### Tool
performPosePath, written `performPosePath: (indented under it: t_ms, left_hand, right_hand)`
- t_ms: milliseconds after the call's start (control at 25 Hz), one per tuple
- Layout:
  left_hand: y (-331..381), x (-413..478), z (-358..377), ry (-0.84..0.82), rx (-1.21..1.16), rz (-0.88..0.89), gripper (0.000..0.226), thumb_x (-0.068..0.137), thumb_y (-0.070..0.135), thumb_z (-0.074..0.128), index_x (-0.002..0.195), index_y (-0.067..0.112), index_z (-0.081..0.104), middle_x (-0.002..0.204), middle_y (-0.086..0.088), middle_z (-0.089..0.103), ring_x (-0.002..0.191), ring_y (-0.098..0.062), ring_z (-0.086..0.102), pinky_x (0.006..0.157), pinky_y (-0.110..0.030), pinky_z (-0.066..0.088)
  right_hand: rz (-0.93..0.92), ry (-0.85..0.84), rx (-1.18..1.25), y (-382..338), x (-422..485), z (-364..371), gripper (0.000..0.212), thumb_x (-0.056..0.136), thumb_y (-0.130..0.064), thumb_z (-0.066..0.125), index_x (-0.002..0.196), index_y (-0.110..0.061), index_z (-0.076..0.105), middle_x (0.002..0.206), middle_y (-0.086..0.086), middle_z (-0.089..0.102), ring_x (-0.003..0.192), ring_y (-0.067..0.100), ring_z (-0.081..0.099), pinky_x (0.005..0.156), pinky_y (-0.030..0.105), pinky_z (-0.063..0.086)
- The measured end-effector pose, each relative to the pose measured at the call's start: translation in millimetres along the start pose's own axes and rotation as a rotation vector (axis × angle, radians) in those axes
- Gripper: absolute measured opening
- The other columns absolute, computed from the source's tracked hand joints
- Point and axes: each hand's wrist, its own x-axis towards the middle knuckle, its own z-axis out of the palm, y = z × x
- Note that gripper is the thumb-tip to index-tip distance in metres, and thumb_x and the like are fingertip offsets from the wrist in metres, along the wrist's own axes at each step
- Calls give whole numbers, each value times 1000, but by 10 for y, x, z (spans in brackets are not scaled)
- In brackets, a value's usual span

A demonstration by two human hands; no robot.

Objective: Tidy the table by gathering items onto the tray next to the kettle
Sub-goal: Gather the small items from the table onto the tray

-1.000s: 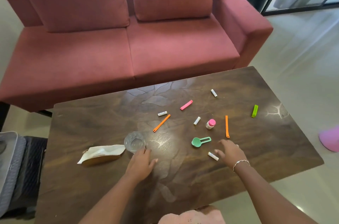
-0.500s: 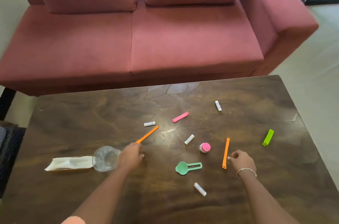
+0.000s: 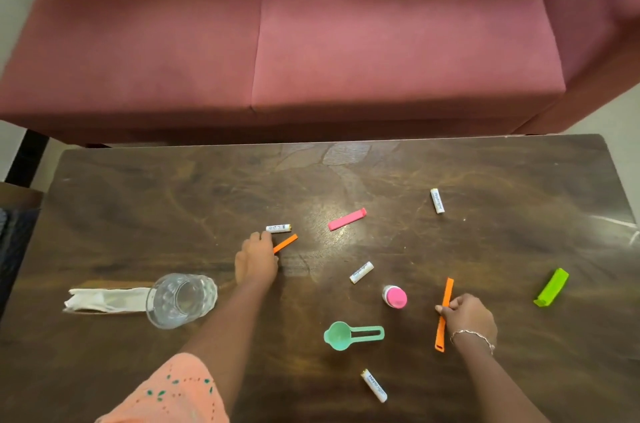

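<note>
Small items lie scattered on the dark wooden table. My left hand is closed over the near end of an orange clip, just below a white battery. My right hand pinches the middle of a second orange clip, which lies flat on the table. Loose between the hands are a pink clip, a pink-capped little bottle, a green scoop and several more batteries. A green clip lies at the right. No tray or kettle is in view.
A clear glass stands near my left forearm, touching a white folded napkin pack on its left. A red sofa runs along the table's far edge. One battery lies close to the near edge.
The view has tipped down and closer. My left hand left the glass and moved up onto one orange clip. My right hand closed on the other orange clip.
</note>
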Motion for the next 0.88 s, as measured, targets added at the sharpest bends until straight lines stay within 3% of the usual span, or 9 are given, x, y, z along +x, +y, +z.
performPosePath:
  t_ms: [160, 320, 440, 640, 720, 800, 880]
  left_hand:
    - [4, 19, 50, -2, -8, -24, 12, 88, 10, 51, 99, 10, 57, 108, -8, 56, 99, -25, 54, 78, -35, 46]
    - [-43, -177, -12, 5, -124, 8, 10, 87, 11, 51, 94, 8, 59, 104, -10, 58, 98, -27, 56, 76, -35, 43]
    - [-181, -441, -154, 40, -241, 40, 9, 86, 14, 54, 91, 7, 58, 100, -11, 62, 94, -30, 58, 77, -38, 43]
    - [-595, -854, -392, 78, -600, -39, 7, 82, 9, 62, 76, 10, 57, 77, -11, 63, 75, -26, 58, 67, -34, 46]
    - [-793, -955, -462, 65, -785, -96, 5, 80, 3, 63, 85, 5, 63, 70, -8, 59, 71, -24, 56, 69, -33, 47]
    - [-1064, -1020, -546, 33, -983, -128, 17, 80, -6, 59, 97, -5, 63, 65, -6, 56, 65, -21, 58, 70, -35, 52]
    - [-1399, -1054, -636, 29, -1115, -141, 20, 81, -11, 52, 94, -5, 65, 63, -9, 58, 58, -17, 61, 66, -33, 55]
  right_hand:
    - [-1, 6, 35, 3, 40, 18, 16, 75, -11, 71, 65, -7, 58, 75, 16, 64, 73, 33, 56, 64, 31, 40]
    - [-76, 106, 114, 27, -117, -63, 11, 73, -6, 71, 79, -5, 62, 84, 18, 68, 87, 39, 59, 66, 32, 36]
    - [-169, 170, 138, 32, -363, -139, 6, 74, -5, 70, 75, -4, 65, 80, 21, 67, 77, 38, 58, 62, 34, 37]
    - [-427, 257, 135, -151, -990, -118, 6, 74, -5, 69, 80, -4, 67, 82, 19, 66, 78, 39, 60, 63, 35, 38]
    - [-554, 277, 135, -337, -1269, -26, 7, 74, -2, 68, 80, -5, 67, 80, 18, 64, 76, 38, 60, 62, 34, 38]
    - [-690, 269, 152, -582, -1578, 125, 8, 71, 2, 70, 76, -4, 67, 77, 17, 64, 72, 36, 60, 60, 31, 37]
    - [-845, 249, 154, -853, -1903, 320, 9, 68, 6, 71, 73, -1, 67, 74, 17, 63, 70, 36, 60, 60, 33, 39]
